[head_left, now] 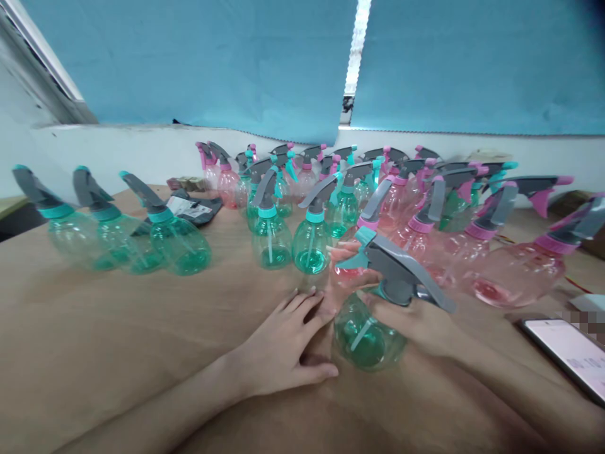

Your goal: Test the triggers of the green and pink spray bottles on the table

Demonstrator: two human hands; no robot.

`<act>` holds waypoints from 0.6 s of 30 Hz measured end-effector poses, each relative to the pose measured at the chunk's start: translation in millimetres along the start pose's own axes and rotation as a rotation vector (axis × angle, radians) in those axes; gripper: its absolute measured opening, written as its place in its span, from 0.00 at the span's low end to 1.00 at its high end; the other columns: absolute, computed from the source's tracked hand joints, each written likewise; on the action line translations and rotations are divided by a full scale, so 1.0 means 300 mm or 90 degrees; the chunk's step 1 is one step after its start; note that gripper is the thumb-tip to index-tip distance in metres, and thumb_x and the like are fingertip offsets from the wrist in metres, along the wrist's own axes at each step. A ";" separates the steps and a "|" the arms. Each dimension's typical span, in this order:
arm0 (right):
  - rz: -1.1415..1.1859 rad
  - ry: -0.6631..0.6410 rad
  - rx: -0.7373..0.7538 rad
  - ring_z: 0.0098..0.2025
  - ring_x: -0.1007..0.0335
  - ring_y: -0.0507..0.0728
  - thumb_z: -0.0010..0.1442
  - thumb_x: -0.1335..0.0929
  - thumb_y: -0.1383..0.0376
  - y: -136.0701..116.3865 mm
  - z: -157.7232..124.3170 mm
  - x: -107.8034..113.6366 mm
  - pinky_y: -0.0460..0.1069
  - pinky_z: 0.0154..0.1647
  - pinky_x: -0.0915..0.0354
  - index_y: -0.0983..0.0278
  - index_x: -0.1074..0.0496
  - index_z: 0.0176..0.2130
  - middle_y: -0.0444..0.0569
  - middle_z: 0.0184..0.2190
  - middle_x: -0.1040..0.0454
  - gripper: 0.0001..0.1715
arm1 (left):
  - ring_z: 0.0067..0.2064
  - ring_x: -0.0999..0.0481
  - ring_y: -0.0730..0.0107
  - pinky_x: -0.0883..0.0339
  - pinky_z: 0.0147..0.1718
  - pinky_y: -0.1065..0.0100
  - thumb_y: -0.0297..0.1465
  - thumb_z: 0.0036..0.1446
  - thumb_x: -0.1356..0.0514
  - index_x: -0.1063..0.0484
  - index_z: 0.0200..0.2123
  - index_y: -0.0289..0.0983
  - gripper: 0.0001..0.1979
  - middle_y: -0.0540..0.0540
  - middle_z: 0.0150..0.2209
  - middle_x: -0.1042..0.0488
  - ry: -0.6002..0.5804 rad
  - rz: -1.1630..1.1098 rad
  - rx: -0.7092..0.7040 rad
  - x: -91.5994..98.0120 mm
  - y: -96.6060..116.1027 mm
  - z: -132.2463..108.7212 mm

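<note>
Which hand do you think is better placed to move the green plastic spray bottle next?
The right hand, probably: it grips the green plastic spray bottle by its grey trigger head, while the left hand rests open on the tan tabletop beside it.

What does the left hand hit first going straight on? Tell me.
Probably the right hand, which grips the green spray bottle; it lies just ahead of the left hand, though depth is unclear.
</note>
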State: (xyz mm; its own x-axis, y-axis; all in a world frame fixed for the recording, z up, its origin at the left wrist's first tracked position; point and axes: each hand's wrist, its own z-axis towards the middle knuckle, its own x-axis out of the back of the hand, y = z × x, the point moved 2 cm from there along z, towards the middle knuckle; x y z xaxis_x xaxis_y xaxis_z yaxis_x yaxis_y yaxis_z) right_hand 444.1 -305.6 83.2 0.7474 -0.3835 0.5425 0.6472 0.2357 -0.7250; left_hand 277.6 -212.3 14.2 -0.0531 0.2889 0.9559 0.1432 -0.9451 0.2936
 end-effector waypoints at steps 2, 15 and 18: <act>0.043 -0.007 -0.003 0.43 0.23 0.62 0.55 0.36 0.60 -0.004 0.002 -0.001 0.56 0.41 0.24 0.55 0.28 0.47 0.47 0.41 0.21 0.20 | 0.66 0.47 0.43 0.49 0.61 0.44 0.52 0.57 0.42 0.43 0.64 0.35 0.39 0.32 0.66 0.46 0.003 -0.006 -0.002 0.001 -0.002 -0.001; 0.036 0.027 -0.011 0.41 0.24 0.63 0.53 0.35 0.62 -0.001 0.001 -0.004 0.60 0.42 0.27 0.54 0.27 0.45 0.47 0.36 0.21 0.19 | 0.66 0.47 0.43 0.49 0.61 0.44 0.52 0.58 0.43 0.46 0.65 0.34 0.40 0.31 0.66 0.46 -0.017 0.007 0.005 0.006 0.004 -0.001; 0.039 0.026 -0.015 0.37 0.24 0.63 0.53 0.35 0.63 0.008 -0.002 -0.006 0.59 0.40 0.26 0.54 0.27 0.46 0.46 0.33 0.22 0.19 | 0.66 0.47 0.43 0.50 0.62 0.44 0.52 0.58 0.43 0.45 0.65 0.34 0.40 0.31 0.66 0.47 -0.015 0.007 0.001 0.005 0.001 0.000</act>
State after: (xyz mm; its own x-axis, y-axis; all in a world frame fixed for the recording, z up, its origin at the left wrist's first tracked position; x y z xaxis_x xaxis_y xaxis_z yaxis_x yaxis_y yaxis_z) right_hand 444.3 -304.9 80.2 0.7780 -0.4059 0.4795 0.5969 0.2395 -0.7658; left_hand 277.4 -212.1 15.7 -0.0275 0.2823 0.9589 0.1458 -0.9479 0.2833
